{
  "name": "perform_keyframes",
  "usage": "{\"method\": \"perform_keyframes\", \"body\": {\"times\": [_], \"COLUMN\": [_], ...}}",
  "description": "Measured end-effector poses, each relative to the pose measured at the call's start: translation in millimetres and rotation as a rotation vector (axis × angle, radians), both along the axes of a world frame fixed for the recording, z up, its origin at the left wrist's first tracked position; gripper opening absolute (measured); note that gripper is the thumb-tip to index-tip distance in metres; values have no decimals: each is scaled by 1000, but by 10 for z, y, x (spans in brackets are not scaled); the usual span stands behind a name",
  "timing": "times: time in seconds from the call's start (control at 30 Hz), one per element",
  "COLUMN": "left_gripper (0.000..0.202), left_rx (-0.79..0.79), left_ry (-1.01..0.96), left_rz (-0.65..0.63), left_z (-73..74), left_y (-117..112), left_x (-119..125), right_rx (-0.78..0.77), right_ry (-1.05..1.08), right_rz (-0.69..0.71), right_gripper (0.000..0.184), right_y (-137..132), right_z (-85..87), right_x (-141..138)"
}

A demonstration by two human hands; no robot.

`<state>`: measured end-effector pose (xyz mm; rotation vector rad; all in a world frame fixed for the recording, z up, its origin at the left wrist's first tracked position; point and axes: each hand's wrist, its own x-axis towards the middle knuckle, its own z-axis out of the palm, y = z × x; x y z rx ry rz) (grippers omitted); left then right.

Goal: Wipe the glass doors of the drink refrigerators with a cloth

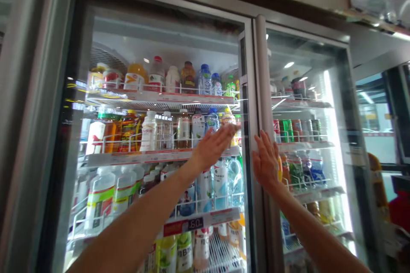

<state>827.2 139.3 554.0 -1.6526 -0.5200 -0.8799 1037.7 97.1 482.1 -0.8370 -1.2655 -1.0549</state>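
My left hand (214,145) lies flat with fingers stretched out against the glass of the left fridge door (166,30), near its right edge. My right hand (265,160) is open too, its palm pressed on the frame of the right fridge door (320,94) just beside the seam between the doors. Both doors look closed. Neither hand holds anything. Behind the left glass, white wire shelves (160,155) carry rows of bottled drinks (149,130).
The right fridge holds cans (286,130) and bottles on lit shelves. A red price tag (184,225) hangs on a lower shelf. Another glass door (381,115) stands farther right, with red and yellow objects (400,209) at the right edge.
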Motion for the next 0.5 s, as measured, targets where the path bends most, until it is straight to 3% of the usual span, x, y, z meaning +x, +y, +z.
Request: {"method": "perform_keyframes", "body": {"times": [0.13, 0.2, 0.3, 0.37, 0.4, 0.5], "left_gripper": [54, 54, 51, 47, 46, 45], "left_rx": [-13, -20, -39, -38, -29, -4], "left_ry": [471, 419, -1, -158, -104, 312], "left_rz": [11, 13, 29, 28, 20, -5], "left_z": [-301, -216, 102, 197, 178, 8], "left_y": [-22, -11, 28, 42, 42, 38], "left_x": [283, 356, 397, 432, 463, 567], "right_rx": [-8, -3, 4, 0, -7, -20], "right_ry": [-9, -14, -5, -8, -14, -47], "right_rz": [-10, -7, 8, 21, 26, 42], "right_gripper": [53, 54, 53, 53, 53, 53], "right_y": [-95, -128, -161, -171, -172, -157], "right_z": [-19, -16, 5, 21, 28, 58], "right_x": [218, 322, 440, 471, 471, 420]}}
